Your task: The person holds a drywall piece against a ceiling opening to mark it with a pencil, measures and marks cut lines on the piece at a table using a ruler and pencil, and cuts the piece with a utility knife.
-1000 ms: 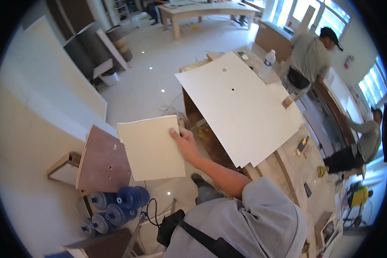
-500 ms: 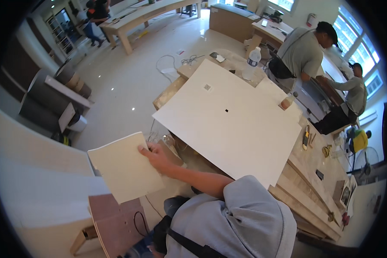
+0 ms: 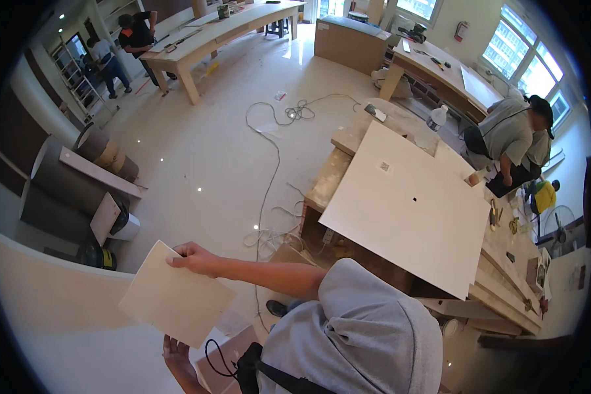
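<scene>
A thin cream rectangular board [image 3: 177,295] is held tilted at the lower left, beside a pale wall surface. My right hand [image 3: 194,258] reaches across from the right and grips its upper edge, thumb on the visible face and the other fingers mostly behind. At the board's lower edge is my left hand [image 3: 176,354], its fingers bent up against that edge, partly hidden. A reddish-brown panel [image 3: 226,351] lies beneath, next to my black bag [image 3: 248,363].
A large white panel [image 3: 407,213] rests on a wooden workbench [image 3: 331,180] to my right. Loose cable [image 3: 277,171] runs over the floor. Grey rolls [image 3: 62,167] stand at the left. Co-workers [image 3: 515,134] are at the right; other people [image 3: 138,39] are far left.
The cream board has moved down and tilted, with my right hand now on its upper edge. My left hand has come up to its lower edge. The view has shifted, putting the workbench farther right.
</scene>
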Demonstrator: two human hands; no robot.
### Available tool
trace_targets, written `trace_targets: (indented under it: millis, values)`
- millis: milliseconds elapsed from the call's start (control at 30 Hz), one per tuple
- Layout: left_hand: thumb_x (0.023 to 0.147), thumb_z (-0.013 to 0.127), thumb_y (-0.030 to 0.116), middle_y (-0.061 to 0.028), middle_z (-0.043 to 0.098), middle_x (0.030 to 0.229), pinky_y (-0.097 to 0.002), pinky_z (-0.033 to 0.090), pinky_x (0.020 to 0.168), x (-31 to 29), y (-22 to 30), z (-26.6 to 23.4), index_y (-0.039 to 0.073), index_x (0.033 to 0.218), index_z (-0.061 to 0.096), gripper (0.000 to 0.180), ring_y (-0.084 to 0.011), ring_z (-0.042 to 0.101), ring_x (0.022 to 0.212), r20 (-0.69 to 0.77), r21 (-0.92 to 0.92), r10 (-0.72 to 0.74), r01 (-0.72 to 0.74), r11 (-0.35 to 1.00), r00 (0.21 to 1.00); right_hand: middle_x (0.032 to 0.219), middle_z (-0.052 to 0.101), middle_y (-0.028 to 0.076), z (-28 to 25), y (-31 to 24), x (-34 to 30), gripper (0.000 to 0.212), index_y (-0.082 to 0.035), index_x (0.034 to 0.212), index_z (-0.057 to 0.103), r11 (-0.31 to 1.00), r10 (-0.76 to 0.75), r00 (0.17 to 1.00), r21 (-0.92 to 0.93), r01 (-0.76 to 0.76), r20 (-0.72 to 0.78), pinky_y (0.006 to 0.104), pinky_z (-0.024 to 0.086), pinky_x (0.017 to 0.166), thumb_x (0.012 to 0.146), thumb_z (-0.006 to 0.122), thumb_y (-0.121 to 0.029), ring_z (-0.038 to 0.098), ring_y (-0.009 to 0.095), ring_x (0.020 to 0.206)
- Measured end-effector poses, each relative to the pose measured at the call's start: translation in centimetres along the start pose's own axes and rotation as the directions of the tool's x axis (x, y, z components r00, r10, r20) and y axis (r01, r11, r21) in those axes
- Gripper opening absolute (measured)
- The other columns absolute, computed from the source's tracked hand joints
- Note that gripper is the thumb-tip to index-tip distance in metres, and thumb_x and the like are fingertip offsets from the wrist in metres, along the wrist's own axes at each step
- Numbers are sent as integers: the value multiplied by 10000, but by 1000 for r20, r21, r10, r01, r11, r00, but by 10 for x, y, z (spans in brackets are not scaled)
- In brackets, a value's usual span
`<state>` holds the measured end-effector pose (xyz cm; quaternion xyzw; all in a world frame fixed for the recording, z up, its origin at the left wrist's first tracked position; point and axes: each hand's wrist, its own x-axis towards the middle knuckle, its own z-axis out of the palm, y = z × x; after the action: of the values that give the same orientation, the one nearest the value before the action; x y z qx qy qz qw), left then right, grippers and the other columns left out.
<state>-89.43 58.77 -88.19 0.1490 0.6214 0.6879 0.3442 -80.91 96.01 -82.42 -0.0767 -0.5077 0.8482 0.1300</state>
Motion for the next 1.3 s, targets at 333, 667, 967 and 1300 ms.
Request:
trace_targets:
  millis: [333,667,967,1300]
  values:
    - [985,710,166,-131,667,1296,-375,475,1054,293,64,12,-47,1389,528,490,-238,632,1189,99,17,-25,23,1000,995,921,693,21,-63,14,198,369,2,1047,715,1000,19,984,-1,-19,-176,307,526,754,999,688,-363,638,108,844]
    - [1018,670,187,-149,649,1325,-375,451,1093,619,33,-51,-79,1410,505,502,-241,612,1220,-181,208,-3,42,977,983,998,786,146,-405,162,192,260,-83,1053,802,588,-173,569,-548,-595,-804,438,587,780,948,665,-277,752,299,864]
    - [1067,600,360,-241,642,1287,-483,560,986,853,61,-74,-122,1339,504,562,-362,671,1136,-609,266,-44,256,929,792,909,740,250,-431,188,25,261,-12,873,772,82,281,62,-40,-996,-958,488,561,717,819,688,-253,714,438,823]
    - [1059,605,393,-147,653,1322,-495,560,961,1215,56,26,-17,1418,527,551,-313,665,1150,-549,-156,-226,167,973,805,886,780,148,-477,248,216,239,-48,863,798,370,754,-124,573,-731,-645,412,594,700,891,668,-245,757,248,828]
